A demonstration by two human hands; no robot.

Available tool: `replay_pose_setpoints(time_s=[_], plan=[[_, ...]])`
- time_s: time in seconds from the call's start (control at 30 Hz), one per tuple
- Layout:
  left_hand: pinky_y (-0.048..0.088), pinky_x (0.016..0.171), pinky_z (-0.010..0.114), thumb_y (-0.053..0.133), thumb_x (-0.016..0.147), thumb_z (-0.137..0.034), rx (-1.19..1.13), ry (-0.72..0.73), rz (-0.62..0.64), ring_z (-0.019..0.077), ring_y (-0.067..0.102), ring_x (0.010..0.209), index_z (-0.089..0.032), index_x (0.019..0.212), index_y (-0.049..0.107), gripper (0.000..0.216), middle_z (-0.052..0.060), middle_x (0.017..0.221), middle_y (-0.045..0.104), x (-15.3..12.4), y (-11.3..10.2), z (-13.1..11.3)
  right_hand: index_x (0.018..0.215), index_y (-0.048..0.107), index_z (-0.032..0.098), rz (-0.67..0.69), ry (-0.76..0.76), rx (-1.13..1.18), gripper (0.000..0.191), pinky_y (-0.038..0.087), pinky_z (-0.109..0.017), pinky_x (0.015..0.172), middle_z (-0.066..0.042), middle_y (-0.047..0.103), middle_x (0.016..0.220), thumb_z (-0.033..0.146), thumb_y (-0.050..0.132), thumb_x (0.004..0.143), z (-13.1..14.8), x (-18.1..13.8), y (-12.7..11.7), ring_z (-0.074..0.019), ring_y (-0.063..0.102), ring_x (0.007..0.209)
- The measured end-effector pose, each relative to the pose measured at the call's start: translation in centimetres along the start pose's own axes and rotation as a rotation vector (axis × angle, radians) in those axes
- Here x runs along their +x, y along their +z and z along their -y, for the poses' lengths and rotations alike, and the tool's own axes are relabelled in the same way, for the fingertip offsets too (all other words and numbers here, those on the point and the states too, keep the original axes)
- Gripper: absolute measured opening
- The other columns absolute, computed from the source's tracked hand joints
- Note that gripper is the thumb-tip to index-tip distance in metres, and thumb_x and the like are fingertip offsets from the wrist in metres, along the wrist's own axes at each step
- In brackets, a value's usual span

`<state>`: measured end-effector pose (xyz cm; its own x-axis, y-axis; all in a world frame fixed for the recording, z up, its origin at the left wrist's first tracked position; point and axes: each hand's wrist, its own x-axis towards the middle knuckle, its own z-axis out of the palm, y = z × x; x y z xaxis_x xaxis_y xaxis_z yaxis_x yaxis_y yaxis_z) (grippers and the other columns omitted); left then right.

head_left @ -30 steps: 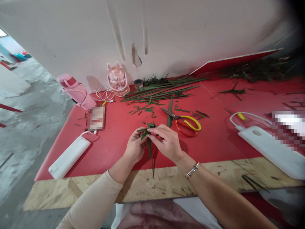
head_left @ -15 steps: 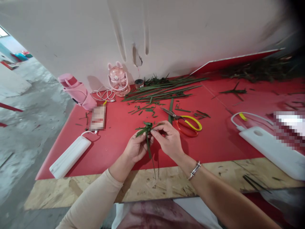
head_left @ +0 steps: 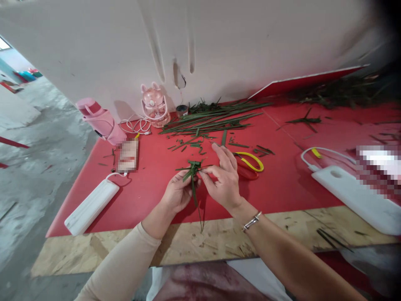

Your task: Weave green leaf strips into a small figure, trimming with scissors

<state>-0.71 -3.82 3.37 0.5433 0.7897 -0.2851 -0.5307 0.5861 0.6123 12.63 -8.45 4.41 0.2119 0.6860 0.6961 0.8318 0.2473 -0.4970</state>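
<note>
Both hands meet over the red table top [head_left: 156,184] on a folded green leaf piece [head_left: 193,170] whose long stem hangs down towards the table's front edge. My left hand [head_left: 178,193] grips it from below, fingers closed around the stem. My right hand [head_left: 223,179] pinches a thin strip at the piece's right side with thumb and forefinger, while its other fingers stretch forward over the scissors [head_left: 249,162] with yellow and red handles.
A pile of long green leaf strips [head_left: 213,117] and cut scraps lies behind the hands. At the left stand a pink bottle [head_left: 100,119], a pink bear-shaped jar [head_left: 154,104], a coiled white cable and a white power bank [head_left: 91,205]. Another white power bank [head_left: 357,196] lies at the right.
My right hand has shifted from covering the leaf piece to pinching a strip at its right side, its other fingers now stretched out over the scissors. The left hand keeps its grip.
</note>
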Motion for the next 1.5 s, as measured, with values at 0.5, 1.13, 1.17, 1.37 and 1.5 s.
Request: replay_pose_setpoints(time_s=[0.5,1.13,1.17,1.37,1.5], plan=[[0.048,0.065,0.025,0.065,0.068,-0.018,-0.006,0.002,-0.029,0.0117,0.059,0.065,-0.012,0.078,0.066,0.011,0.004,0.070,0.065,-0.2,0.5,0.0,0.071,0.056,0.020,0.213,0.700,0.934,0.013,0.047,-0.025,0.061,0.002,0.064,0.066,0.030,0.064,0.070,-1.2,-0.1,1.9,-0.0123,0.060,0.062],[0.043,0.068,0.023,0.063,0.073,-0.030,0.587,0.283,0.018,0.0107,0.051,0.065,-0.015,0.064,0.065,0.018,0.001,0.063,0.054,0.4,-0.3,0.6,0.062,0.054,0.017,0.426,1.063,1.342,0.021,0.036,-0.017,0.047,0.004,0.058,0.053,0.024,0.074,0.058,-0.5,-0.5,2.1,-0.0057,0.049,0.048],[0.042,0.070,0.023,0.063,0.073,-0.028,0.641,0.328,0.013,0.0112,0.051,0.069,-0.015,0.063,0.066,0.017,0.001,0.065,0.054,0.4,-0.3,0.5,0.062,0.054,0.017,0.438,1.104,1.348,0.022,0.036,-0.016,0.045,0.004,0.058,0.052,0.024,0.074,0.056,-0.6,-0.4,2.0,-0.0057,0.049,0.046],[0.041,0.076,0.021,0.066,0.069,-0.019,0.697,0.455,-0.016,0.0130,0.051,0.080,-0.018,0.067,0.071,0.005,0.004,0.080,0.056,0.3,-0.2,0.1,0.060,0.055,0.016,0.427,1.224,1.321,0.025,0.037,-0.017,0.043,0.004,0.058,0.050,0.022,0.077,0.051,-0.5,-0.2,1.7,-0.0061,0.050,0.043],[0.041,0.075,0.021,0.068,0.068,-0.020,0.676,0.428,-0.022,0.0122,0.053,0.077,-0.016,0.067,0.070,0.004,0.004,0.081,0.058,0.2,0.0,0.4,0.060,0.056,0.017,0.443,1.133,1.227,0.024,0.038,-0.019,0.044,0.004,0.057,0.051,0.027,0.076,0.053,-0.3,-0.2,1.6,-0.0061,0.048,0.043]])
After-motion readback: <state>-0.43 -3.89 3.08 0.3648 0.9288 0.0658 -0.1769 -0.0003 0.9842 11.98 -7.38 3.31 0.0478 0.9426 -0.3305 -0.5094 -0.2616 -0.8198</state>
